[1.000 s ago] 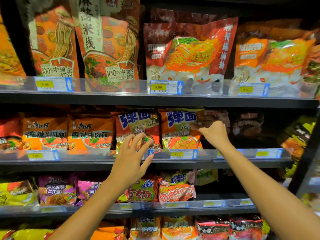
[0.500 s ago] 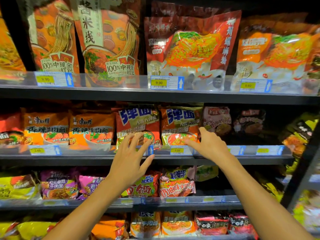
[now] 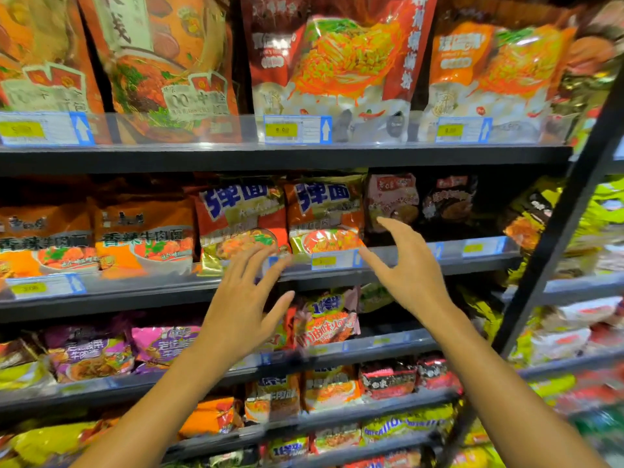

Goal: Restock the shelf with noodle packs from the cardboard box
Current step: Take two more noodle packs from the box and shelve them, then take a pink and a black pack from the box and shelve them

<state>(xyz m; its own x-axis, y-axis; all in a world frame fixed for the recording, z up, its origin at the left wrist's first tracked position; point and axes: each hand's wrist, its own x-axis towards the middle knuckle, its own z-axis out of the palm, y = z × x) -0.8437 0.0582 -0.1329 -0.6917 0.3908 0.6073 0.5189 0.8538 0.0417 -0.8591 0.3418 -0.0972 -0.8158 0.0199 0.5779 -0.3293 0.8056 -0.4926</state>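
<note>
Shelving of dark metal fills the view, several tiers stocked with bright instant-noodle bags behind clear plastic lips carrying yellow price tags. Top tier: large orange rice-noodle pouches (image 3: pixel 162 62) at left, red and orange pouches with printed noodle piles (image 3: pixel 337 62) at centre and right.

Second shelf (image 3: pixel 135 295), left to right: two orange beef-noodle packs (image 3: pixel 141 238), then two red-and-gold noodle packs with blue lettering, standing side by side and touching, one left (image 3: pixel 236 214), one right (image 3: pixel 324 211). Just beside them a pink pack (image 3: pixel 391 197), then a dark pack (image 3: pixel 449 201), both set further back in shadow.

My left hand (image 3: pixel 239 309) is raised in front of this shelf's edge, fingers spread and straight, tips near the lower corner of the left red-and-gold pack; contact cannot be confirmed because of blur. Nothing is held.

My right hand (image 3: pixel 408 275) is also raised, fingers spread and slightly bent, thumb pointing toward the price tag (image 3: pixel 332 261) under the right red-and-gold pack, fingertips in front of the pink pack. It holds nothing.

Lower tiers: purple packs (image 3: pixel 162 346), a red-and-yellow pack (image 3: pixel 327 325), further orange and black packs beneath. Cardboard box not in view. A dark upright post (image 3: pixel 553 231) slants along the right side.
</note>
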